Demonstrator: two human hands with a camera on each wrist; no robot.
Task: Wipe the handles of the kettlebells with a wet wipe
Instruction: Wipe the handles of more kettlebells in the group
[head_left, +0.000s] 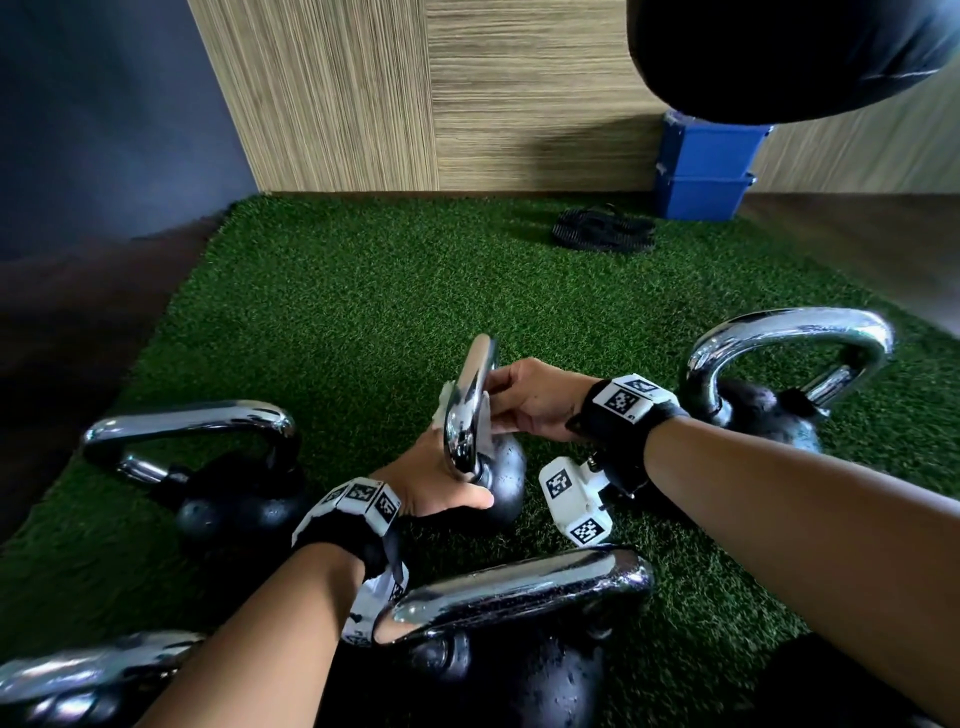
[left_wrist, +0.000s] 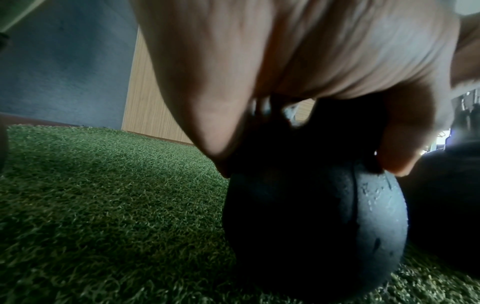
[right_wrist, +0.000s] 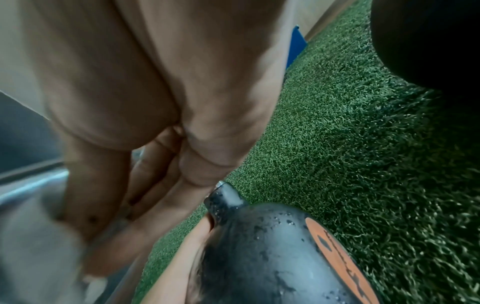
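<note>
On green turf (head_left: 322, 322), the right hand (head_left: 530, 400) pinches a wet wipe (head_left: 441, 410) around a kettlebell's chrome handle (head_left: 467, 405); the left hand (head_left: 431, 483) grips the kettlebell (head_left: 504, 478) body.

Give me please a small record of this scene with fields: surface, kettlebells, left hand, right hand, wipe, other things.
surface: green turf mat
kettlebells: five in head view; the middle kettlebell is being cleaned
left hand: left hand holds the black body of the middle kettlebell steady
right hand: right hand pinches the wipe around the chrome handle
wipe: white wet wipe, wrapped on the handle
other things: blue bins by the wall, black sandals on the mat
</note>
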